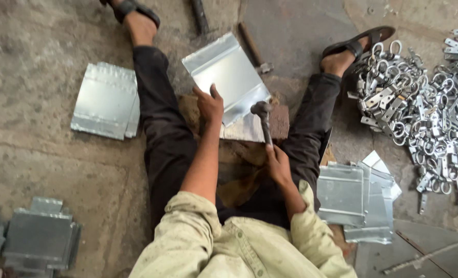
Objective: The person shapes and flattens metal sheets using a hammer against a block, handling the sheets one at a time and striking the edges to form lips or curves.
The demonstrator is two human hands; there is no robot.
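I sit on the ground with my legs spread. A shiny bent metal sheet [228, 76] lies tilted on a block [260, 126] between my legs. My left hand [209, 103] presses on the sheet's near left edge, holding it. My right hand [278, 163] is shut on the handle of a hammer [263, 117], whose round head hangs just above the sheet's near corner.
A stack of similar metal sheets [105, 100] lies left of my left leg. More sheets [355, 198] lie by my right hip, and folded ones [38, 237] at the bottom left. A heap of small metal rings and brackets [424, 108] fills the right side. Rods [200, 15] lie ahead.
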